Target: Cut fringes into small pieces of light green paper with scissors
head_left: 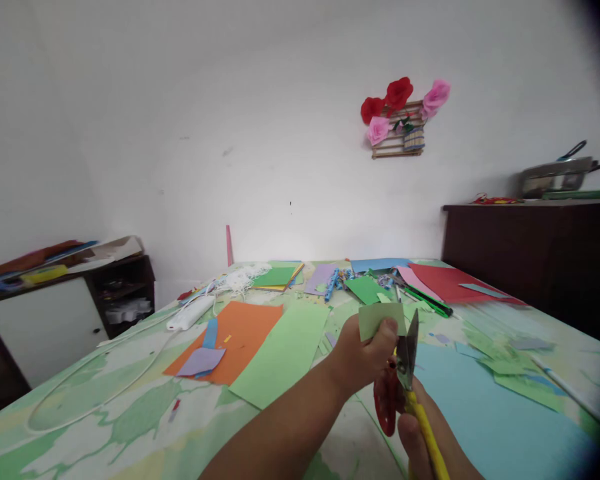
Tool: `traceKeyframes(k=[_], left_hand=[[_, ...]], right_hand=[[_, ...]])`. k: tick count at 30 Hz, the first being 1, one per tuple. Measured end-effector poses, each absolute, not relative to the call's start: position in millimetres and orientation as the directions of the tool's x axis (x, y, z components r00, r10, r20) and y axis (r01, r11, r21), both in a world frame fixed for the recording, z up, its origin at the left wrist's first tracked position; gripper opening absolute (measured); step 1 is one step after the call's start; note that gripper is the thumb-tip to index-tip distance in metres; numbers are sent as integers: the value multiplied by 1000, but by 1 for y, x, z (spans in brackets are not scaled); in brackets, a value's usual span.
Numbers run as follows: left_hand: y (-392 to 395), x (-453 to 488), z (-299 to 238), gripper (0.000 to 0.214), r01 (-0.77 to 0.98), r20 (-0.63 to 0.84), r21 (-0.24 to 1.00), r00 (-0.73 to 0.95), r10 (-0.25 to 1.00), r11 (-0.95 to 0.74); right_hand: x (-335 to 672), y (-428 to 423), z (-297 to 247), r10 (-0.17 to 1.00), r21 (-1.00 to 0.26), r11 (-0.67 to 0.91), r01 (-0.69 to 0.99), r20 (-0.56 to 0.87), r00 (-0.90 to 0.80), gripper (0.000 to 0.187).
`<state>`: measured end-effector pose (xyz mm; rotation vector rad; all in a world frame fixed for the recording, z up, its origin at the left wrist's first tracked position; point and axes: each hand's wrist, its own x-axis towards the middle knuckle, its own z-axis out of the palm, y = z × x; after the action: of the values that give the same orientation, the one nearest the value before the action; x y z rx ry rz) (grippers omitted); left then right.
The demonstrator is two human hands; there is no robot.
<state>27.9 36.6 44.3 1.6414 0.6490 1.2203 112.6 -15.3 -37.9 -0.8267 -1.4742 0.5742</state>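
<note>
My left hand point(363, 357) pinches a small piece of light green paper point(377, 319) between thumb and fingers, holding it above the table. Just right of it, my right hand point(417, 433) grips a pair of scissors point(407, 370) with yellow and red handles. The blades point up and stand apart, close beside the paper's right edge; I cannot tell whether they touch it. Under and left of my hands lies a long light green sheet point(287, 353), partly over an orange sheet point(253, 333). A large light blue sheet point(480, 413) spreads out to the right.
Green scraps point(520, 383) and a white stick point(570, 390) lie at the right. Farther back are a red sheet point(460, 283), a green-and-black cutter point(430, 303) and a dark green piece point(365, 290). A white power strip point(193, 313) with its cord sits left, near small purple paper point(203, 362).
</note>
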Motion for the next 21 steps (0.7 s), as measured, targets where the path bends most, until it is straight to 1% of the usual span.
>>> traceKeyframes(k=[3,7,12,17,21], left_hand=[[35,26,47,29,-87,447,889,372,813,-449],[31,24,51,29,-37,477,862,394,786,-505],[26,24,55,28,-20,475,857,415,776,-514],[23,22,60,29,23,492,832,432,756,-555],[22,22,60,29,34,506,814,450,736,-581]], right_hand=[[111,-14,-39,771,-770,621,146,633,62,63],[114,-13,-40,786,-782,606,145,616,41,64],[120,-15,-39,784,-777,617,127,621,-7,61],[124,-19,-35,774,-761,633,140,628,-84,51],[121,-21,-33,796,-786,602,139,605,-27,60]])
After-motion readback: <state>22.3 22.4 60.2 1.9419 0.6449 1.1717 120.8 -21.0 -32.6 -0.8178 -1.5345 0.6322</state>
